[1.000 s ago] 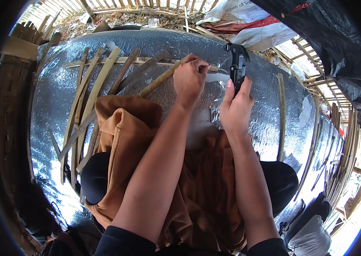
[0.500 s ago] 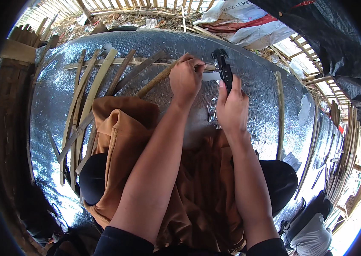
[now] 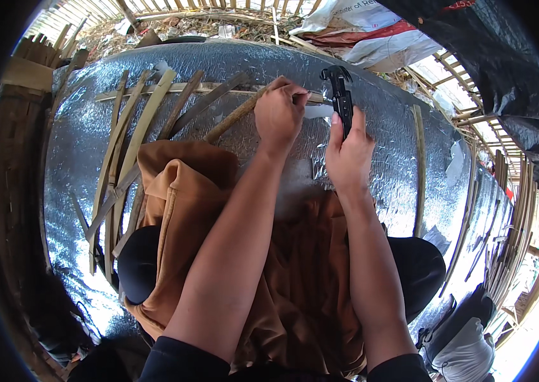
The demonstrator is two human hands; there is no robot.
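Note:
My right hand (image 3: 351,158) is wrapped round the handle of a black hammer-like multi-tool (image 3: 344,102), its head pointing away from me. To its left, my left hand (image 3: 278,120) is closed, thumb and fingers pinched together. Anything in that pinch is too small or hidden to make out. Beneath the left hand, a long flat bamboo strip (image 3: 212,91) lies crosswise, with a rounder bamboo stick (image 3: 236,120) slanting up to it. The tool's head is raised just right of the left fingers, apart from them.
Several bamboo slats (image 3: 145,118) lie crossed at the left on a silver foil sheet (image 3: 384,165). Brown cloth (image 3: 187,210) covers my lap. One upright strip (image 3: 420,165) lies at the right. Dark plastic sheeting (image 3: 473,57) hangs at upper right, near a white sack (image 3: 346,19).
My right hand and the black tool have shifted slightly right, and the tool's head has turned a little and moved away from my left fingers. The left hand has barely moved.

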